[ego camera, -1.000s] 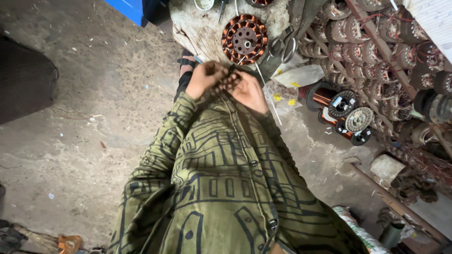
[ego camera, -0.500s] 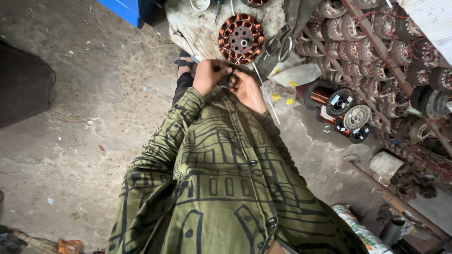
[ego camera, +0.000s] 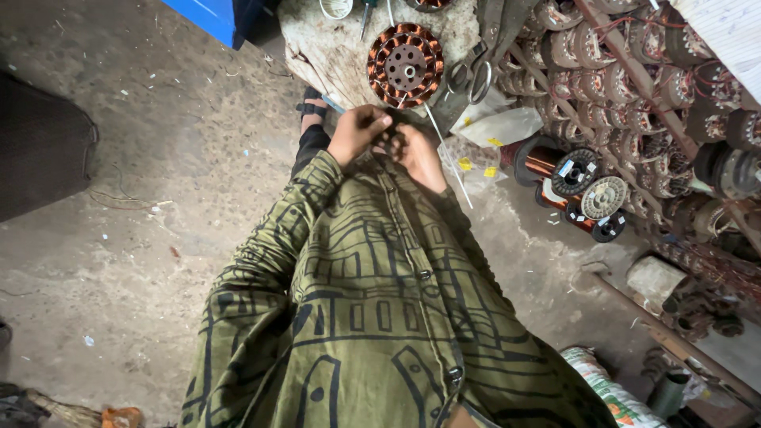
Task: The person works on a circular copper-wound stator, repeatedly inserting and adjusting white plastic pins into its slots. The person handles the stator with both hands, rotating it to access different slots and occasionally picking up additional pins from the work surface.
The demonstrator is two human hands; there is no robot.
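My left hand (ego camera: 357, 131) and my right hand (ego camera: 422, 155) meet in front of my green patterned shirt (ego camera: 372, 309). Both pinch a small dark object (ego camera: 388, 139) between their fingers; what it is stays unclear. Just beyond the hands a round stator with copper windings (ego camera: 405, 65) lies flat on a worn work block (ego camera: 333, 55). A thin pale wire (ego camera: 450, 162) runs from under the stator down past my right hand.
Scissors (ego camera: 469, 78) lie right of the stator. Spools of copper wire (ego camera: 555, 165) sit on the floor at right, beside rows of wound stators (ego camera: 634, 87) on a rack. A blue box (ego camera: 214, 17) stands at the top. At left is concrete floor (ego camera: 119, 198).
My hands stay together on the small dark object and work it with slight finger shifts. They sit a little nearer the stator than a second ago.
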